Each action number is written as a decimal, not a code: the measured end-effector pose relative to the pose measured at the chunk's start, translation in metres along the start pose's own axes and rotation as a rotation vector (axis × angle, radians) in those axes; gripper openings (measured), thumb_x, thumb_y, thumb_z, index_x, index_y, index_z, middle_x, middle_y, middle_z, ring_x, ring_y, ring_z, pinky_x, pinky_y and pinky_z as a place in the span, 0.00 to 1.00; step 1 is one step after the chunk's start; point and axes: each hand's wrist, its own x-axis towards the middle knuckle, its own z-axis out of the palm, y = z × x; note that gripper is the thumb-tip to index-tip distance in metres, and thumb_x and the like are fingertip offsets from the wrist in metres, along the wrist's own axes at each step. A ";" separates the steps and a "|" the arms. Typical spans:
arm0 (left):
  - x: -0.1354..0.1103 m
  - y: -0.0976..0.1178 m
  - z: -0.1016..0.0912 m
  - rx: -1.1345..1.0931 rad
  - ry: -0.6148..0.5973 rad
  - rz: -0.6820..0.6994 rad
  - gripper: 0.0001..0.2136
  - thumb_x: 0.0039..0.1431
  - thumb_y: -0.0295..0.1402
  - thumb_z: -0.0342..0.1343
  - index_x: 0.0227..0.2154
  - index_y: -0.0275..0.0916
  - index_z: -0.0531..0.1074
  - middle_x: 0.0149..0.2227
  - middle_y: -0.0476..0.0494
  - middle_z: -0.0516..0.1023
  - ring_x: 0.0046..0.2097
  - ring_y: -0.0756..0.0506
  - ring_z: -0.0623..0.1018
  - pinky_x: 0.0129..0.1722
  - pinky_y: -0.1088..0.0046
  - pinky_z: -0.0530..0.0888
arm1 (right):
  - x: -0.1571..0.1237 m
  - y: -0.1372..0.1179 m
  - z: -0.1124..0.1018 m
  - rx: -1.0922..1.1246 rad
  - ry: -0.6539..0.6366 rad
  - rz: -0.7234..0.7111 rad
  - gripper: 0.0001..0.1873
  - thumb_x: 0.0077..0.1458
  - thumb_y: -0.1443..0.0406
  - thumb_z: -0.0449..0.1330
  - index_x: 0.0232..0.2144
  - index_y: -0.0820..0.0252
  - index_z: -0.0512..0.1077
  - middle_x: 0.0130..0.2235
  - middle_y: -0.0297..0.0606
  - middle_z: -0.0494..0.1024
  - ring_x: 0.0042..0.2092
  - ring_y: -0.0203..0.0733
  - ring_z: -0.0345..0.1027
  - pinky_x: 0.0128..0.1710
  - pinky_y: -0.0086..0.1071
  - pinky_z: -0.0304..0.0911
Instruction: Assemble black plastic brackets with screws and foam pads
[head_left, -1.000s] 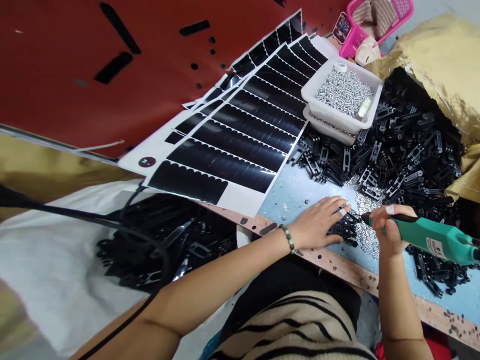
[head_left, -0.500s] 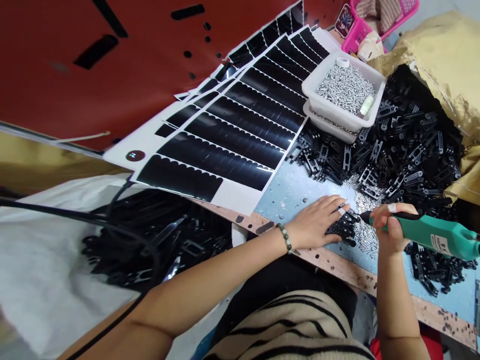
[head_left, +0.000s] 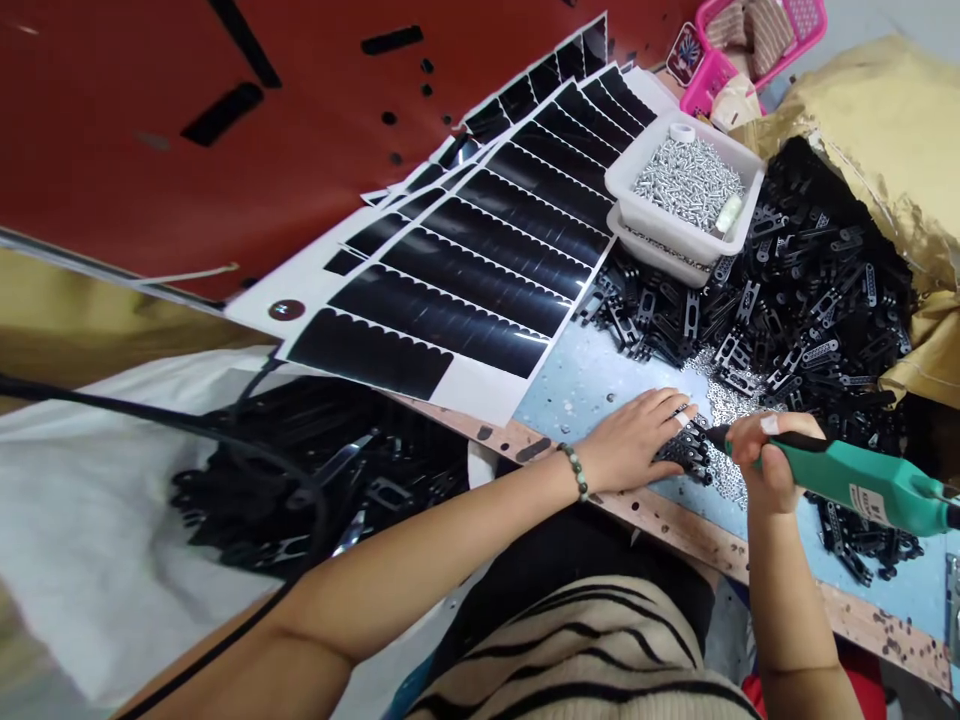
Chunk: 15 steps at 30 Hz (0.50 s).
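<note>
My left hand [head_left: 637, 438] lies flat with fingers stretched out, pressing a row of black plastic parts [head_left: 686, 450] onto the light blue table top [head_left: 581, 385]. My right hand [head_left: 761, 460] is wrapped round a green electric screwdriver [head_left: 862, 480]. Its dark tip points left at the parts under my left fingers. Loose silver screws [head_left: 724, 410] lie scattered between both hands. A beaded bracelet sits on my left wrist.
A big heap of black plastic parts [head_left: 810, 290] fills the right back of the table. White trays of screws [head_left: 686, 190] stand stacked beside black sticker sheets [head_left: 480, 260]. A white sack with more black parts [head_left: 300, 470] lies lower left. A pink basket [head_left: 750, 40] stands far back.
My right hand with the screwdriver has shifted slightly left, bringing the tip closer to the parts under my left fingers. My left hand has stayed in place.
</note>
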 end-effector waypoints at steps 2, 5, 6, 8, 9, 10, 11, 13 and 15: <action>0.000 0.000 0.000 -0.010 0.005 -0.004 0.34 0.53 0.44 0.61 0.59 0.36 0.57 0.60 0.32 0.61 0.64 0.34 0.58 0.61 0.53 0.60 | -0.001 0.001 0.003 -0.012 -0.016 0.051 0.05 0.56 0.61 0.56 0.35 0.53 0.64 0.19 0.22 0.65 0.18 0.34 0.62 0.25 0.34 0.66; 0.000 0.000 0.000 -0.030 0.013 -0.004 0.34 0.53 0.43 0.61 0.60 0.37 0.56 0.60 0.33 0.61 0.64 0.34 0.58 0.61 0.52 0.60 | -0.001 0.004 0.005 -0.039 -0.030 0.096 0.06 0.56 0.61 0.56 0.34 0.53 0.63 0.19 0.23 0.65 0.19 0.34 0.63 0.25 0.34 0.66; 0.000 0.000 0.000 -0.035 0.013 -0.003 0.34 0.53 0.43 0.61 0.60 0.37 0.56 0.60 0.33 0.61 0.64 0.34 0.58 0.61 0.52 0.60 | -0.001 0.005 0.005 -0.036 -0.028 0.099 0.06 0.56 0.61 0.57 0.34 0.54 0.63 0.19 0.23 0.65 0.19 0.34 0.63 0.25 0.34 0.66; 0.000 0.000 0.001 -0.042 0.009 -0.005 0.34 0.53 0.43 0.61 0.60 0.36 0.56 0.60 0.33 0.61 0.64 0.34 0.57 0.62 0.53 0.60 | 0.000 0.006 0.006 -0.026 -0.016 0.095 0.06 0.55 0.62 0.57 0.34 0.54 0.63 0.19 0.22 0.65 0.19 0.33 0.62 0.26 0.34 0.66; 0.000 0.000 0.001 -0.044 0.007 -0.008 0.34 0.53 0.43 0.61 0.60 0.36 0.56 0.60 0.33 0.62 0.64 0.34 0.57 0.62 0.53 0.59 | 0.000 0.007 0.006 -0.029 -0.009 0.094 0.06 0.55 0.63 0.57 0.34 0.54 0.62 0.19 0.22 0.65 0.19 0.33 0.62 0.26 0.34 0.66; 0.000 0.000 0.001 -0.047 0.006 -0.011 0.34 0.53 0.43 0.61 0.60 0.37 0.56 0.60 0.34 0.62 0.64 0.34 0.57 0.62 0.53 0.59 | 0.000 0.008 0.006 -0.037 -0.002 0.095 0.06 0.55 0.63 0.57 0.34 0.54 0.62 0.18 0.21 0.65 0.19 0.33 0.62 0.26 0.33 0.66; 0.000 0.000 0.001 -0.050 0.004 -0.016 0.34 0.53 0.43 0.61 0.60 0.37 0.56 0.60 0.34 0.62 0.64 0.34 0.57 0.62 0.53 0.59 | 0.000 0.009 0.006 -0.051 0.000 0.099 0.07 0.55 0.63 0.58 0.35 0.54 0.62 0.18 0.21 0.65 0.19 0.33 0.63 0.26 0.33 0.65; 0.000 0.000 0.001 -0.054 -0.001 -0.027 0.35 0.52 0.43 0.61 0.60 0.37 0.56 0.60 0.34 0.61 0.64 0.34 0.57 0.62 0.53 0.59 | -0.001 0.011 0.005 -0.079 -0.004 0.111 0.08 0.54 0.63 0.58 0.36 0.54 0.62 0.18 0.21 0.65 0.20 0.34 0.64 0.27 0.34 0.65; 0.000 0.001 0.001 -0.054 -0.006 -0.032 0.35 0.53 0.43 0.61 0.60 0.36 0.56 0.60 0.33 0.61 0.64 0.34 0.57 0.62 0.53 0.59 | -0.002 0.013 0.003 -0.095 -0.006 0.121 0.08 0.54 0.63 0.58 0.36 0.54 0.62 0.18 0.21 0.66 0.20 0.34 0.64 0.27 0.34 0.65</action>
